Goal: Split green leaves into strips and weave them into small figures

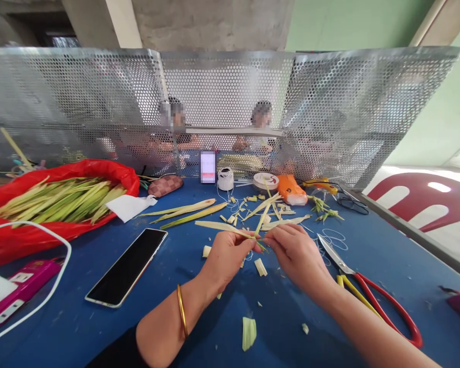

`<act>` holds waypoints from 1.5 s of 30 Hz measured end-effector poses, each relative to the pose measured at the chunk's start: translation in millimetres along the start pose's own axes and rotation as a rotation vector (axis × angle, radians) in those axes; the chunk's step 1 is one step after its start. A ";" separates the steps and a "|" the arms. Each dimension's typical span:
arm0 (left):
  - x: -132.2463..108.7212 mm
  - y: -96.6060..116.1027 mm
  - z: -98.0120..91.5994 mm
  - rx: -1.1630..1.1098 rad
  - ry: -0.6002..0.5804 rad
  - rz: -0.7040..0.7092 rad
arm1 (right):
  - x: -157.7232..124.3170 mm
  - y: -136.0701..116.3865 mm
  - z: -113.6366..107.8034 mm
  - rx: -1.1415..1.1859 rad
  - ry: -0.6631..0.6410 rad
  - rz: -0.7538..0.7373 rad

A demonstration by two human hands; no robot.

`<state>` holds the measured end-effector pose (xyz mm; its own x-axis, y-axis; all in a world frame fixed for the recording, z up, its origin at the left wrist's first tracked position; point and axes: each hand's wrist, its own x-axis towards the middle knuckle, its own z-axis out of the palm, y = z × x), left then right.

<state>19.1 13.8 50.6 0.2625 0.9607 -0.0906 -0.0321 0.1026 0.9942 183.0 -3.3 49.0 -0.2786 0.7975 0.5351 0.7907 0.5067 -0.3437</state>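
Pale leaf strips (223, 228) are held over the middle of the worktop (191, 327), pinched tight by the left hand (230, 255). Right beside it, the right hand (297, 253) is bunched up, fingertips together, but honestly what's gripped there can't be told. Scissors (335, 256) are parked toward the right edge; a red bag (19, 241) of leaves (61, 199) is plonked toward the far edge, over left.

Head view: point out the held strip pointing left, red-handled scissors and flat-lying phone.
Held strip (216, 225): head view, on its free length.
Red-handled scissors (342, 265): head view, on the blades.
Flat-lying phone (127, 268): head view, mid-screen.
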 end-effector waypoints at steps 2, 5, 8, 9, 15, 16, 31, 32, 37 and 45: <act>1.5 -1.3 -1.2 0.099 -0.008 0.083 | -1.5 -1.9 -0.2 -0.022 0.026 -0.015; 3.5 -2.7 -4.1 0.134 -0.036 0.105 | -2.6 -0.9 0.6 0.024 0.023 0.030; 3.3 -1.2 -6.5 0.105 -0.081 0.044 | -1.1 2.7 3.6 0.230 -0.060 0.264; 2.6 0.0 -6.6 0.094 -0.103 0.011 | -0.1 3.5 4.8 0.338 -0.085 0.353; -2.8 2.3 -2.1 0.092 -0.159 -0.089 | 0.8 -1.4 11.9 0.897 -0.048 0.582; -2.8 0.6 -1.4 0.104 -0.154 -0.084 | -0.4 -2.3 14.0 0.916 -0.018 0.602; 4.6 -2.1 -9.4 -0.231 -0.005 -0.227 | -0.2 8.2 4.4 0.352 -0.253 0.382; 5.6 -3.6 -9.3 -0.262 0.032 -0.208 | -0.8 7.1 3.7 0.342 -0.273 0.374; 8.7 -12.1 -6.0 -0.206 0.104 -0.098 | 1.1 12.3 -2.8 0.369 -0.513 0.373; 11.7 -8.9 -9.6 -0.251 0.173 -0.101 | 5.7 35.0 -18.7 0.281 -0.429 0.302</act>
<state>13.2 26.6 40.1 0.1097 0.9697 -0.2183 -0.2571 0.2398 0.9361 219.3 12.9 54.4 -0.3059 0.9511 0.0421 0.7110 0.2576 -0.6543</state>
